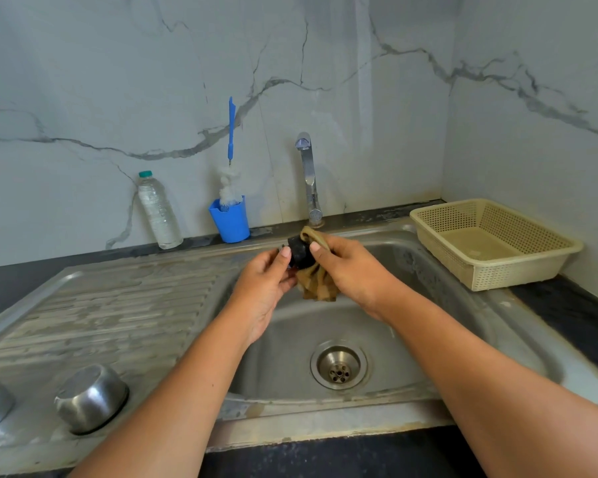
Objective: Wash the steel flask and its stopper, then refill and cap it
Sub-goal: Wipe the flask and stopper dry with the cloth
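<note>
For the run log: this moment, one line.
left hand: holds stopper | right hand: holds cloth against it | place: over sink

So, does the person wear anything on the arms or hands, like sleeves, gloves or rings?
No. The left hand and right hand are bare: no gloves, rings, watch or bracelet. No sleeve shows anywhere up to the picture's edge.
</note>
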The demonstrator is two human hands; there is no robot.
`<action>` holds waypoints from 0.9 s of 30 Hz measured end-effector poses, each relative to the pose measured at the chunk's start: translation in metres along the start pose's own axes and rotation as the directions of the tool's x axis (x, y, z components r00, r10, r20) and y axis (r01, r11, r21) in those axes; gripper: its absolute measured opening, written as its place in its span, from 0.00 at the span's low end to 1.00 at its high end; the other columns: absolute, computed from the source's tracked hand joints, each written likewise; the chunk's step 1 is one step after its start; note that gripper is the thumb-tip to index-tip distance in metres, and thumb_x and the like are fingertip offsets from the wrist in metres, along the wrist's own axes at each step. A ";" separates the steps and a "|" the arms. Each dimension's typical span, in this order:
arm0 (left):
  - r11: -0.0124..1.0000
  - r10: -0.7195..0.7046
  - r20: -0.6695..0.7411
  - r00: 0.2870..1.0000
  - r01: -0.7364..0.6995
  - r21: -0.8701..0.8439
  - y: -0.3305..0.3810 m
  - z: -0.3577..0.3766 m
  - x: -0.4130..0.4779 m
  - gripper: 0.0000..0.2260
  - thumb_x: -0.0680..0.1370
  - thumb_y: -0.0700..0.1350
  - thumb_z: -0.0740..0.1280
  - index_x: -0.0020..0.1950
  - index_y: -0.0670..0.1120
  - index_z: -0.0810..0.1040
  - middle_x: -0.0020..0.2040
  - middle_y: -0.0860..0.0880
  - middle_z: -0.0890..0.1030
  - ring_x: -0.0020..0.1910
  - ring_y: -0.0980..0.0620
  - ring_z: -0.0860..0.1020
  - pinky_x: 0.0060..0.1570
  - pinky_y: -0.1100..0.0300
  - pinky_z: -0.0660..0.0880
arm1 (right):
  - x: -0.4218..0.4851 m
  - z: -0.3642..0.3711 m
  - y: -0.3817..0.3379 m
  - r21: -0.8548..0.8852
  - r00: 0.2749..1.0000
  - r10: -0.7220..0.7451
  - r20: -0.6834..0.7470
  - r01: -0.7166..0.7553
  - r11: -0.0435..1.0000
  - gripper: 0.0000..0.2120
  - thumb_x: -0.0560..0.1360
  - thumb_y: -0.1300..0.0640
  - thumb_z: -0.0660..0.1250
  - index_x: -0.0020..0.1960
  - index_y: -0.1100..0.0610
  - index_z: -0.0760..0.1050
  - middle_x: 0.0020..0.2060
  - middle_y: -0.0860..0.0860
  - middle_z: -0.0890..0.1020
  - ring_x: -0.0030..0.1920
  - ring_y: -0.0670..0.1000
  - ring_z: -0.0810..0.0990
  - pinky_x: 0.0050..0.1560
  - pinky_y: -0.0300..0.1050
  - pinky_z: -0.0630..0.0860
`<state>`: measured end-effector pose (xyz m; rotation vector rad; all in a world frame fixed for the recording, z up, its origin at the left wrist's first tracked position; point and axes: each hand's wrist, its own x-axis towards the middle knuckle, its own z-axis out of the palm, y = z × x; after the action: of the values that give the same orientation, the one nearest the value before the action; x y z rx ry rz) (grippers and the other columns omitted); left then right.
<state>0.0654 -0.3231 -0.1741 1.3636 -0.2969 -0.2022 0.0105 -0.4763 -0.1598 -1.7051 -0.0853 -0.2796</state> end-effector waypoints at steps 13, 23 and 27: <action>0.981 0.084 0.104 0.991 -0.100 0.164 0.000 -0.005 -0.002 0.16 0.84 0.41 0.65 0.72 0.44 0.77 0.63 0.46 0.84 0.63 0.51 0.83 0.67 0.50 0.78 | 0.006 -0.002 0.006 0.068 0.994 0.008 -0.105 -0.001 0.998 0.16 0.85 0.52 0.62 0.70 0.50 0.78 0.60 0.49 0.84 0.62 0.49 0.82 0.68 0.55 0.77; 0.985 0.113 0.077 0.991 -0.122 0.121 -0.005 0.005 -0.002 0.15 0.83 0.39 0.67 0.70 0.44 0.77 0.64 0.44 0.83 0.63 0.49 0.83 0.63 0.54 0.80 | 0.010 -0.006 0.008 0.266 0.977 0.087 -0.192 -0.034 0.963 0.13 0.84 0.52 0.64 0.66 0.52 0.80 0.54 0.53 0.87 0.56 0.57 0.85 0.56 0.63 0.83; 0.993 0.099 0.005 0.995 -0.099 0.069 -0.003 0.002 0.001 0.12 0.84 0.41 0.66 0.67 0.43 0.79 0.61 0.43 0.85 0.61 0.48 0.84 0.61 0.56 0.81 | 0.005 0.002 0.010 0.117 0.996 -0.007 -0.084 0.017 0.993 0.19 0.83 0.54 0.67 0.73 0.47 0.74 0.62 0.49 0.84 0.62 0.50 0.82 0.65 0.55 0.79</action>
<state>0.0656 -0.3254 -0.1768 1.4136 -0.3748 -0.1106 0.0181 -0.4763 -0.1682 -1.5743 -0.0496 -0.3476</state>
